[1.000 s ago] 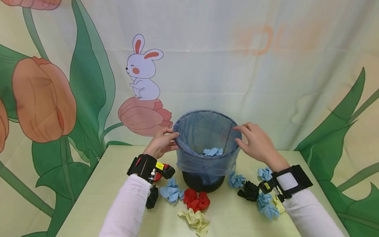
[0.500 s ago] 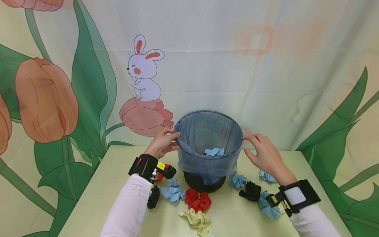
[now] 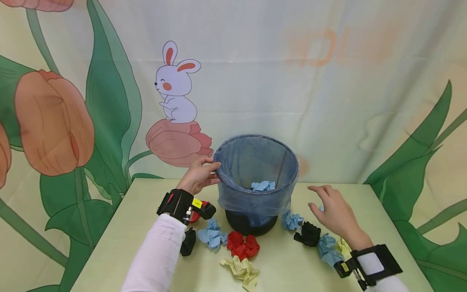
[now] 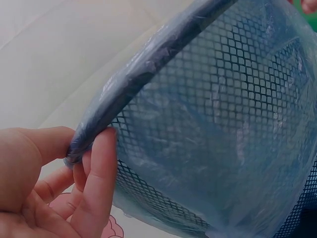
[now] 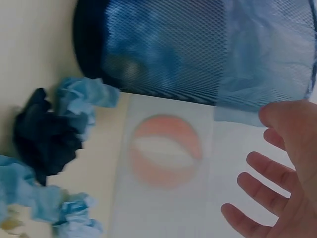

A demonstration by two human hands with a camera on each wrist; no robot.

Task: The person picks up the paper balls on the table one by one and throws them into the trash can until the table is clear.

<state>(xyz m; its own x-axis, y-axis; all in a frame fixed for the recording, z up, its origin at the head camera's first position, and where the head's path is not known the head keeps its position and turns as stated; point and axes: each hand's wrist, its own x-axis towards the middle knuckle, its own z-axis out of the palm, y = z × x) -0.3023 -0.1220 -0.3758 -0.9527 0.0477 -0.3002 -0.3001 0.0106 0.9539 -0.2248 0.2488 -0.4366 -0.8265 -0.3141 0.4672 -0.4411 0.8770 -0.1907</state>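
Note:
A black mesh wastebasket (image 3: 268, 221) stands on the table, lined with a translucent blue bag (image 3: 237, 202) folded over its rim. My left hand (image 3: 200, 175) pinches the bag-covered rim (image 4: 143, 74) on the left side, thumb outside and a finger inside. Through the opening, a crumpled light-blue paper ball (image 3: 263, 186) shows in the basket. Apart from the basket, my right hand (image 3: 335, 213) hovers at its right with fingers loosely spread and nothing held. Below that hand lie a black paper ball (image 3: 309, 234) and blue paper balls (image 3: 292, 221).
In front of the basket are a red paper ball (image 3: 242, 245) and a pale yellow one (image 3: 240, 272). Blue (image 3: 211, 235) and black (image 3: 188, 242) balls lie to the left, partly near my left forearm. A printed fabric backdrop (image 3: 255, 81) hangs behind the table (image 3: 292, 271).
My right hand has let go of the rim's right side and moved right and down, toward the table. My left hand keeps its pinch on the rim; the basket stays put.

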